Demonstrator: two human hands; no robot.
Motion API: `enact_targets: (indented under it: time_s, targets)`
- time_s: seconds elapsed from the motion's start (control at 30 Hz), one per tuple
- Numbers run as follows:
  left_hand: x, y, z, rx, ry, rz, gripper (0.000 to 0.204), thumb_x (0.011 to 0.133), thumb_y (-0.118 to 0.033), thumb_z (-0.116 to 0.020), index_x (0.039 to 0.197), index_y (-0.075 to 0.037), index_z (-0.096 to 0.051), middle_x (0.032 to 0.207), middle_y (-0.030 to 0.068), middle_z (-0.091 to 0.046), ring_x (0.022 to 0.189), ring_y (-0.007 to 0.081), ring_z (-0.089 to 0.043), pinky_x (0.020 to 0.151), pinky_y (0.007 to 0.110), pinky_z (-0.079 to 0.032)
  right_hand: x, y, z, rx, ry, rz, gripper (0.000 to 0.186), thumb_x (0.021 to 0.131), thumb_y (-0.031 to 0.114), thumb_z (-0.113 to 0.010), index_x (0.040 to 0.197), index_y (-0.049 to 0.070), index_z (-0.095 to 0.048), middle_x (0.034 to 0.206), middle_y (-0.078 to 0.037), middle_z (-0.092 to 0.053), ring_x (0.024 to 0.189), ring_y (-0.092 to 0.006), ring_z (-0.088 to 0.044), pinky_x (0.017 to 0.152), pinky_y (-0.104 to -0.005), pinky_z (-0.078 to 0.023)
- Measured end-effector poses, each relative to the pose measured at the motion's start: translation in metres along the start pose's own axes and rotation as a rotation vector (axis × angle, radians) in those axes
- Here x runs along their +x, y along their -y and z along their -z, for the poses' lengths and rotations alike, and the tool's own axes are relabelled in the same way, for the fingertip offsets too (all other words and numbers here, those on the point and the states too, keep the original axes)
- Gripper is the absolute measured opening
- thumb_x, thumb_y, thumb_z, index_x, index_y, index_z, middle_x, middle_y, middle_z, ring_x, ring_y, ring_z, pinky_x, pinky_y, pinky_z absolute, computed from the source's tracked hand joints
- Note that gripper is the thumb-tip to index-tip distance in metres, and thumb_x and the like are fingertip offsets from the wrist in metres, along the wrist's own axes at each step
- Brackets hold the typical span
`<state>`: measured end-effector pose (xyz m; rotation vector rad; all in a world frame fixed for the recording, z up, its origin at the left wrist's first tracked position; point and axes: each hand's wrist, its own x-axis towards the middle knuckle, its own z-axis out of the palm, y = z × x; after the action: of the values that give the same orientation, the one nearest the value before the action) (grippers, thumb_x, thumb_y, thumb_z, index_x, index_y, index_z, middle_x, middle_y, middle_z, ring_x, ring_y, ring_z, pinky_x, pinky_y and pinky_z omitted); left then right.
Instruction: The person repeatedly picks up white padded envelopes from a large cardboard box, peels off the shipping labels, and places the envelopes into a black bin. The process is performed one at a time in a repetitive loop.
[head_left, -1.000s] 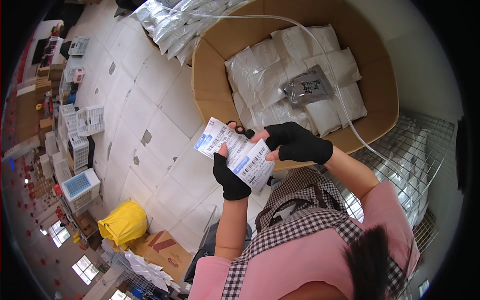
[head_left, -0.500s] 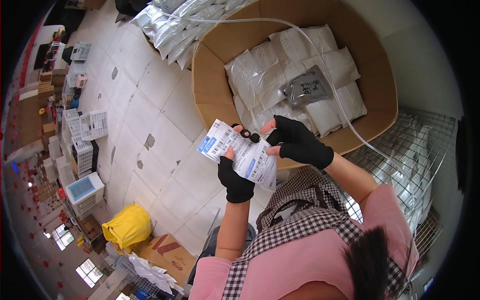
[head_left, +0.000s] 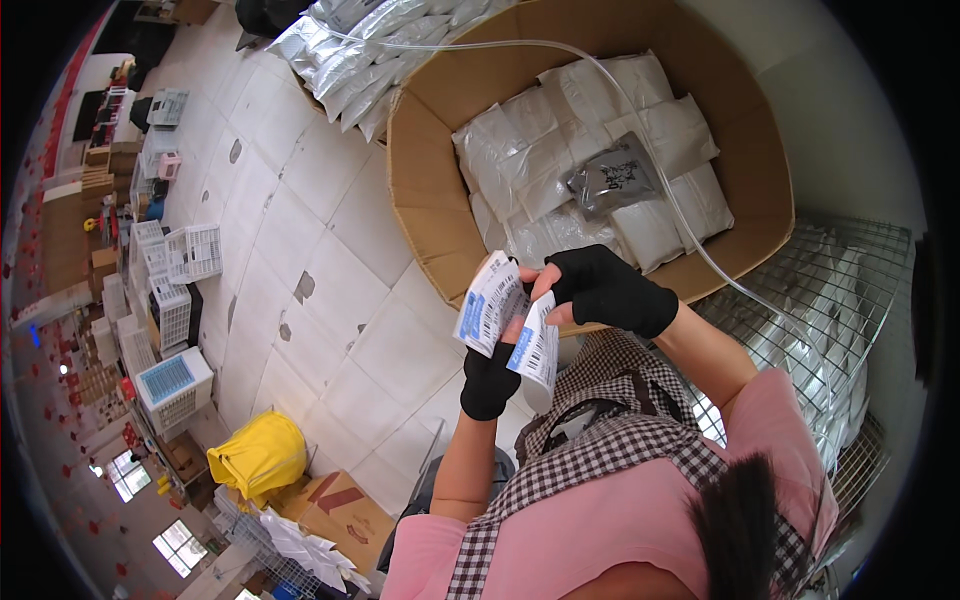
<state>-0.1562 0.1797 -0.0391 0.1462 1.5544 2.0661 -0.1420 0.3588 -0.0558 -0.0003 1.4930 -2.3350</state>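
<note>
A small stack of white labels (head_left: 492, 305) with barcodes and blue patches is gripped in my left hand (head_left: 490, 380), which wears a black fingerless glove. Pinched in my right hand (head_left: 615, 292), gloved the same way, are more labels (head_left: 537, 345) that bend downward beside the stack. Both hands are close together, just short of a large cardboard box (head_left: 430, 215). Inside the box lie several white plastic packages (head_left: 530, 170) and one grey package (head_left: 615, 178) with dark writing on top. Some of my left fingers are hidden behind the labels.
A clear hose (head_left: 640, 110) runs across the box. Silvery packages (head_left: 370, 65) are heaped beyond it at the left. A wire cage (head_left: 850, 290) with bags stands at the right. A yellow bag (head_left: 258, 455), a carton (head_left: 345, 520) and white baskets (head_left: 190, 252) are at the left.
The labels have gone from a spread fan to two separate upright bunches, one in each hand. My left hand has shifted slightly right and is turned.
</note>
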Motion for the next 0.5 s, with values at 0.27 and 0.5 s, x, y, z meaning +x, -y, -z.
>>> enact_targets:
  time_s: [0.27, 0.5]
  targets:
    - [-0.003, 0.008, 0.005, -0.024, 0.118, 0.006, 0.058, 0.087, -0.011, -0.048, 0.137, -0.004, -0.020, 0.118, 0.0111, -0.046, 0.110, 0.0222, -0.046, 0.096, 0.036, -0.035, -0.010, 0.009, 0.000, -0.027, 0.007, -0.004, 0.025, 0.067, -0.007, -0.064, 0.089, 0.003, -0.066, 0.087, -0.007, -0.064, 0.096, -0.0130, -0.057, 0.079, -0.0253, -0.043]
    - [0.009, 0.016, 0.018, 0.138, 0.064, -0.054, 0.060, 0.084, -0.010, -0.049, 0.136, -0.001, -0.021, 0.117, 0.0126, -0.047, 0.110, 0.0216, -0.046, 0.096, 0.035, -0.034, -0.007, 0.010, 0.013, -0.189, -0.079, -0.039, 0.016, 0.072, 0.001, -0.064, 0.088, 0.002, -0.066, 0.082, -0.007, -0.062, 0.084, -0.0126, -0.058, 0.075, -0.0249, -0.044]
